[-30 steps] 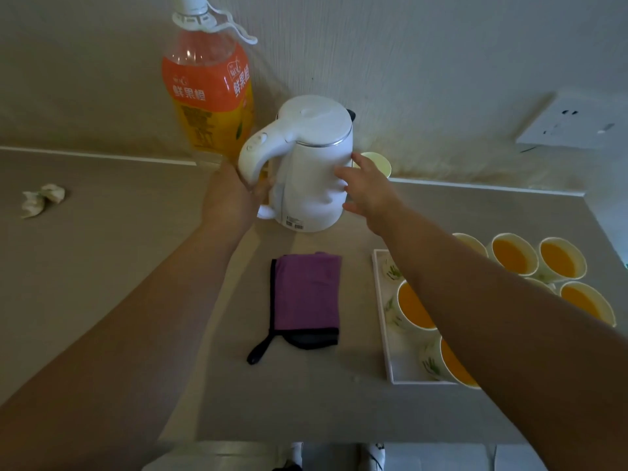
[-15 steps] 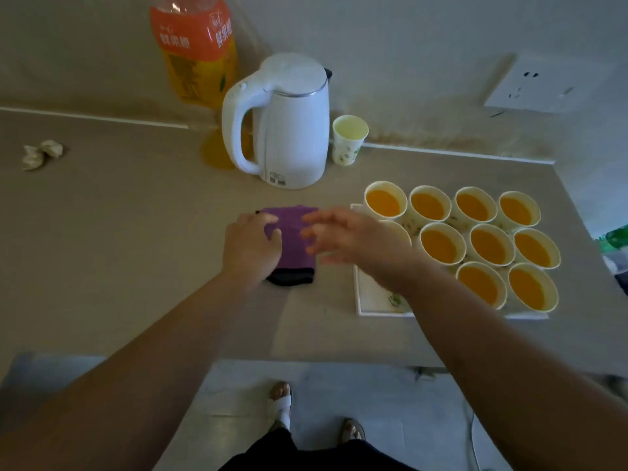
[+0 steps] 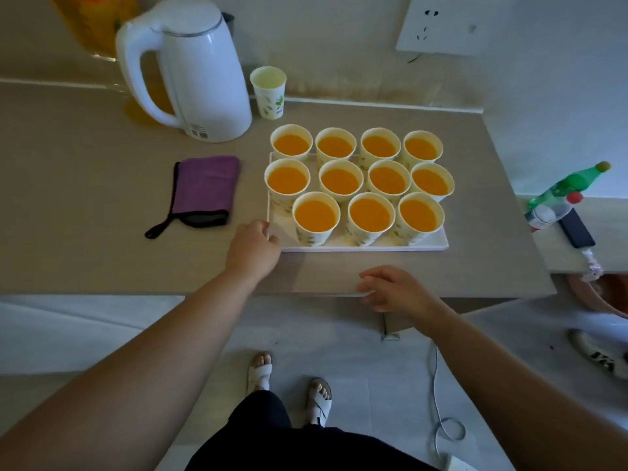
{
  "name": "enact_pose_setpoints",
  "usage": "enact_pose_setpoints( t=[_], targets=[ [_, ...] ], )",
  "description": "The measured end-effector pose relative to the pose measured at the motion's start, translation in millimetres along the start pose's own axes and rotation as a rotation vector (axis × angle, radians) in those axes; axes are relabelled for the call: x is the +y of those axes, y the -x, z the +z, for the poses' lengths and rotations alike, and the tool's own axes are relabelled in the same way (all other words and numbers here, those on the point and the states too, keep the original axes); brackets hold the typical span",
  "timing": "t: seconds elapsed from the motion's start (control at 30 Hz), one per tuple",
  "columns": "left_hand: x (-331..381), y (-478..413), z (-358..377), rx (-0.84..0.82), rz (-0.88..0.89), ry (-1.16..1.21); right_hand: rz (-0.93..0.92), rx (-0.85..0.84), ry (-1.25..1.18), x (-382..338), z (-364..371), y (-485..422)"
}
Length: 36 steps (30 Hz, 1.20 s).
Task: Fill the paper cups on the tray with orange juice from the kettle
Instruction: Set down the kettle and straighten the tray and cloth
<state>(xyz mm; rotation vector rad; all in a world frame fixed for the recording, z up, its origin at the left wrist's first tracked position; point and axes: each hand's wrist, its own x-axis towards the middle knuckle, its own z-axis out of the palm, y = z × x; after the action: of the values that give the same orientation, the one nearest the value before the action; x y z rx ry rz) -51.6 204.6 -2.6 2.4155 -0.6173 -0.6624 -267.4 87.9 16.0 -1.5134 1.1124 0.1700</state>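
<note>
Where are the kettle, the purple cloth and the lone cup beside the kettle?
kettle (image 3: 207, 79), head view, on its white body.
purple cloth (image 3: 204, 185), head view, middle of the fabric.
lone paper cup (image 3: 269, 98), head view, on its printed side.

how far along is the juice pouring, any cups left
Done: all eleven paper cups on the white rectangular tray hold orange juice, and the white plastic kettle stands on the counter. In hand: the left hand is at the tray's near-left corner; the right hand hovers open. Left: nothing on the tray.
</note>
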Motion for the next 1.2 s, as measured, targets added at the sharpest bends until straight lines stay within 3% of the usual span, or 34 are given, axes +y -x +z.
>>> enact_pose_setpoints(
  t=[0.17, 0.27, 0.33, 0.53, 0.67, 0.83, 1.2],
  targets=[
    [15, -4, 8, 0.055, -0.049, -0.065, 0.090, 0.421, -0.136, 29, -51, -11],
    [17, -12, 10, 0.058, -0.067, -0.130, 0.084, 0.644, -0.089, 36, -75, -21],
    [18, -18, 10, 0.048, -0.068, -0.179, 0.061, 0.702, -0.001, 33, -87, -31],
    [24, -30, 12, 0.032, -0.083, -0.317, 0.029, 0.675, 0.403, 15, -105, -60],
    [24, -36, 9, 0.021, -0.087, -0.381, 0.105, 0.653, 0.560, 11, -109, -70],
    [32, -41, 8, -0.005, -0.108, -0.394, 0.195, 0.625, 0.662, 3, -117, -78],
    [27, -52, 6, 0.011, -0.168, -0.298, 0.123, 0.433, 0.734, -1, -132, -93]
  ],
)
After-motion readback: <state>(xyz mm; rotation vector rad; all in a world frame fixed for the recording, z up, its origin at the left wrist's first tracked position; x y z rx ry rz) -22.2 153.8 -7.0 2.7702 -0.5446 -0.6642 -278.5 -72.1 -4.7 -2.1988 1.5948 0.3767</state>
